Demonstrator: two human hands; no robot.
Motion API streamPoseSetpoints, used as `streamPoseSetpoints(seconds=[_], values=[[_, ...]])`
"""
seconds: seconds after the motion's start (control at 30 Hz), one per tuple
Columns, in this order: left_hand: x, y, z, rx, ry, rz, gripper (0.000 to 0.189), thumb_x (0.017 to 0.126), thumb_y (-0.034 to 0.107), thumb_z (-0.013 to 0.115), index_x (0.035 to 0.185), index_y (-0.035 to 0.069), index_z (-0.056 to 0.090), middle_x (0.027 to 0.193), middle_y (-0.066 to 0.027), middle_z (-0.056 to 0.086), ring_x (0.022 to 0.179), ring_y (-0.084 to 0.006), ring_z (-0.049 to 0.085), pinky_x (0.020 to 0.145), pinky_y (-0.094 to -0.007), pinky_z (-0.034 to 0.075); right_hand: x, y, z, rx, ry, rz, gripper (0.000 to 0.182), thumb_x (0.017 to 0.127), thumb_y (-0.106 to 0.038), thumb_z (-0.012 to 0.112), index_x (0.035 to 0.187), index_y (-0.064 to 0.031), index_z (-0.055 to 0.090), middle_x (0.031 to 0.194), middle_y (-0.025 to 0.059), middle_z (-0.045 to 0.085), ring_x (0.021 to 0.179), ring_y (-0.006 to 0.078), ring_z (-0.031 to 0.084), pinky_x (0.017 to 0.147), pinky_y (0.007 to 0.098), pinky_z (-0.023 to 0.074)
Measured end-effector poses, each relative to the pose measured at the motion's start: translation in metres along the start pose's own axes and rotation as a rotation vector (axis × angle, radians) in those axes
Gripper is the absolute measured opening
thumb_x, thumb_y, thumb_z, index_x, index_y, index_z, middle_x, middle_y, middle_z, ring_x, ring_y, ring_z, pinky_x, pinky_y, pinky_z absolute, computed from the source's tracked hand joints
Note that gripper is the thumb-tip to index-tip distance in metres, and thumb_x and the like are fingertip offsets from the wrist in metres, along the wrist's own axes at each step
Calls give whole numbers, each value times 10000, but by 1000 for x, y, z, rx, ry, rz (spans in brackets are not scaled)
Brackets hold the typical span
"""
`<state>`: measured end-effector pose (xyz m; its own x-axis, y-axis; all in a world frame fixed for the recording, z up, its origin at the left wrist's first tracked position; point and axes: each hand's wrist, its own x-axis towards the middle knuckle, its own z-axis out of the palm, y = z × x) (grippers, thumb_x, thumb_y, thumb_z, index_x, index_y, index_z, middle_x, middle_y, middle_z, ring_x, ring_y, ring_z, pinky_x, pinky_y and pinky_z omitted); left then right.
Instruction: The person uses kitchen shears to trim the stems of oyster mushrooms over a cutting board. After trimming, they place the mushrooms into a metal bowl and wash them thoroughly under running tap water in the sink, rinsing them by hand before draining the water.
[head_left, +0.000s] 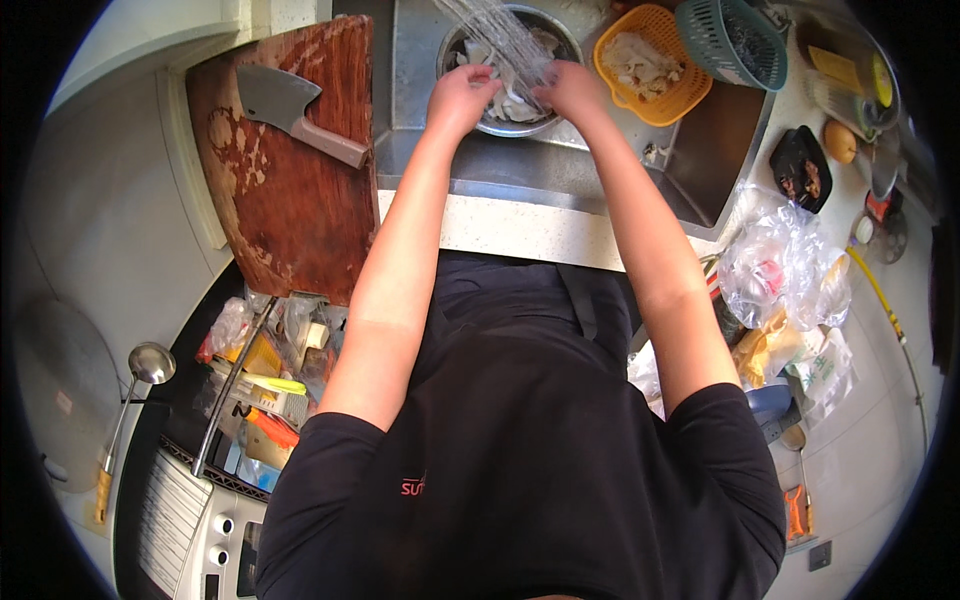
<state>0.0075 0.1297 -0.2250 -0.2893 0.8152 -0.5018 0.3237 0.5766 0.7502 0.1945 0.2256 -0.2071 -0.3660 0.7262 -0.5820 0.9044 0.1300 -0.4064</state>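
Water from above pours into a round metal bowl (517, 130) that stands in a stainless steel sink (517, 169). Pale, wet pieces of food (514, 101) lie in the bowl; their kind is unclear. My left hand (463, 94) is over the bowl's left side, its fingertips bent at the pieces. At the right side, my right hand (568, 88) reaches in beside the stream, its fingertips partly hidden by water. Whether either hand grips a piece cannot be made out. Right of the bowl, a yellow plastic basket (694, 81) holds more pale pieces.
Left of the sink, a cleaver (281, 97) lies on a wooden cutting board (300, 202). A grey-green basket (765, 49) adjoins the yellow one. On the right counter are a black tray (806, 157) with food scraps, an egg (839, 142) and clear plastic bags (772, 262).
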Motion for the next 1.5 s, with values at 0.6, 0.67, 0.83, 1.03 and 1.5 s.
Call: streamPoseSetpoints(seconds=[0.6,0.67,0.83,1.03,1.5], values=[[-19,49,6,-563,-198,-95,268,880,139,746,1099,14,655,1000,-70,705,837,-135,676,696,-260,580,-31,-10,1,938,189,-19,259,790,-120,741,971,52,676,722,35,647,552,94,591,511,258,479],[-24,55,12,-657,-163,-104,245,893,118,728,1102,14,650,1017,-75,703,849,-140,679,695,-261,584,-19,-1,14,854,307,-69,216,771,-111,732,903,51,678,686,32,633,509,91,559,492,258,457],[-32,50,25,-984,-3,-161,196,906,79,700,1078,3,642,960,-77,695,760,-149,668,646,-268,590,-19,-7,15,1248,112,57,116,789,-79,704,748,0,628,679,36,621,517,95,554,469,253,436],[-21,41,10,-1172,190,-230,162,935,62,665,1079,-6,633,995,-99,687,835,-197,679,717,-329,617,-14,8,29,1650,271,360,97,870,-57,675,791,-23,631,709,41,633,559,113,589,494,228,486],[-16,43,7,-608,-141,-123,161,894,70,697,1004,-46,674,939,-97,707,800,-153,694,726,-261,595,-4,-1,30,965,108,-27,314,726,-210,781,935,13,710,818,77,715,768,128,665,695,282,529]])
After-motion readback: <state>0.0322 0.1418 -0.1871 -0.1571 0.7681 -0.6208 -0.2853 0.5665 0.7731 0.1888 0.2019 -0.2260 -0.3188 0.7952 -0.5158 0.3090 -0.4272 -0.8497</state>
